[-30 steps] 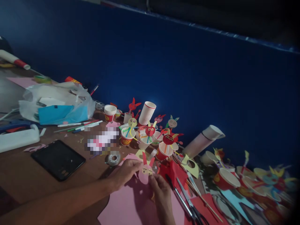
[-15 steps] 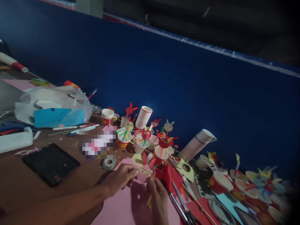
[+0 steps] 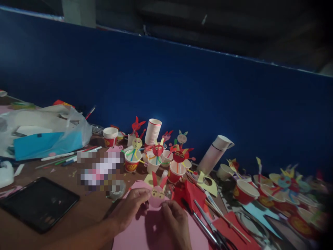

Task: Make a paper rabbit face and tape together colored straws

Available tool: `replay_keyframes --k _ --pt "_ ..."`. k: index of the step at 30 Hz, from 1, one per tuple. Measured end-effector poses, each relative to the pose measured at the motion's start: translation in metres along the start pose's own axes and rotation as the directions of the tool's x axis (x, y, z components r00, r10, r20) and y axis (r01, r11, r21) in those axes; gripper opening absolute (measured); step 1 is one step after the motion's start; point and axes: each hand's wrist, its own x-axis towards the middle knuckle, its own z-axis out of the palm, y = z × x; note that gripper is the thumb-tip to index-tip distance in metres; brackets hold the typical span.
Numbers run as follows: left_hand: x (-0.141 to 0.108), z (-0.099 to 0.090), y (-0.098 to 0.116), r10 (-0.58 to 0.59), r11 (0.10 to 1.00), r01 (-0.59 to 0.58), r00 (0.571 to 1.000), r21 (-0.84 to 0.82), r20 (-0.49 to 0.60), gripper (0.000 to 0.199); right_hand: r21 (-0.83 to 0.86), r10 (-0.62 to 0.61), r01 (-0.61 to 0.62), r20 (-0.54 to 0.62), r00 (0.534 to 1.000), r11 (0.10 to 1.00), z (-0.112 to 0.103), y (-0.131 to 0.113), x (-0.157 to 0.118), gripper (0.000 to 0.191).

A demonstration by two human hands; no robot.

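Between my two hands is a small round pink paper face with red ears and yellow eye pieces. My left hand pinches its left edge between thumb and fingers. At its lower right edge, my right hand has thumb and fingertips closed on the paper. Both hands are above a large sheet of pink paper. Just beyond the face lies a yellow paper scrap. Scissors and red paper lie right of my right hand.
Paper cups with paper figures stand behind my hands, and more cups at the right. A flask leans behind. On the left are a black tablet, a tape roll, pens and a plastic bag.
The camera view has turned slightly, shifting the left-side objects leftward and down. Both hands still hold the pink face, which now appears a little lower and more upright.
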Motion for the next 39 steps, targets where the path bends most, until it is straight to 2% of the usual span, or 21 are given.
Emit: replay_keyframes --k 4,13,18,22,29,33,36,39 --pt "-0.002 0.002 0.004 -0.001 1.000 0.001 1.000 0.013 0.007 0.039 -0.002 0.033 -0.033 0.070 0.997 0.999 -0.001 -0.003 -0.002 0.032" --pt "-0.001 0.002 0.003 0.024 0.994 -0.019 0.999 -0.109 0.043 0.031 0.056 0.027 -0.032 0.077 0.997 0.998 -0.001 -0.005 -0.001 0.030" --pt "-0.002 0.005 0.008 0.023 1.000 -0.022 0.997 -0.019 0.080 0.029 0.058 0.033 -0.037 0.055 0.998 0.998 -0.002 -0.009 -0.001 0.031" --pt "-0.004 0.008 0.013 0.018 0.998 -0.021 0.998 0.055 0.055 0.028 0.050 0.042 -0.045 0.062 0.997 0.998 -0.003 -0.009 -0.001 0.031" --pt "-0.004 0.006 0.011 0.046 0.997 -0.050 0.997 0.060 0.069 0.030 0.063 0.043 -0.047 0.063 0.997 0.997 -0.004 -0.010 -0.001 0.030" --pt "-0.002 0.005 0.010 0.041 0.998 -0.042 0.999 0.040 0.034 0.029 0.068 0.033 -0.038 0.069 0.997 0.997 -0.004 -0.008 -0.001 0.032" --pt "0.000 0.004 0.010 0.037 0.998 -0.037 0.999 0.046 0.021 0.029 0.091 0.011 -0.016 0.047 0.999 0.996 -0.006 -0.008 0.000 0.032" --pt "0.003 0.002 0.008 0.048 0.998 -0.049 0.999 0.048 0.007 0.030 0.122 -0.036 0.039 -0.029 0.999 0.992 -0.011 -0.011 0.003 0.036"
